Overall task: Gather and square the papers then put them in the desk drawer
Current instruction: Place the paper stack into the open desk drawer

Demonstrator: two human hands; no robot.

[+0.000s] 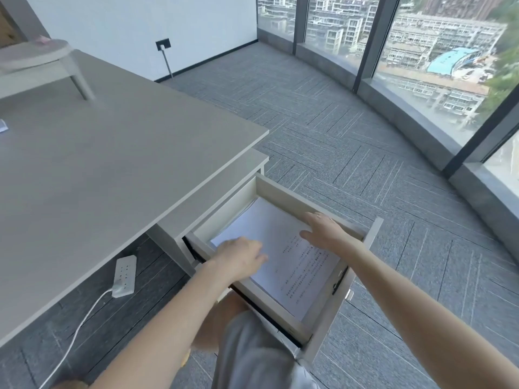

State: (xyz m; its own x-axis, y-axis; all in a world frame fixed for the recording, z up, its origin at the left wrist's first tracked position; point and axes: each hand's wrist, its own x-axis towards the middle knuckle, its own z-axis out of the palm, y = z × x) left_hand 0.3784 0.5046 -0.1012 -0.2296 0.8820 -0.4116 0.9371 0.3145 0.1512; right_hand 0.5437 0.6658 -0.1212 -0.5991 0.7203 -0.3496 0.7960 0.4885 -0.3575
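Observation:
A stack of white printed papers lies flat inside the pulled-out drawer of the pedestal under the grey desk. Over the stack's near left part my left hand rests, fingers curled down onto the top sheet. My right hand lies at the stack's far right edge, fingers spread and pointing toward the drawer's far wall. Neither hand lifts the papers. Parts of the sheets under both hands are hidden.
A white power strip with its cable lies on the grey carpet under the desk. A small grey stand sits at the desk's far left. Floor-to-ceiling windows curve along the right. My knee in grey shorts is below the drawer.

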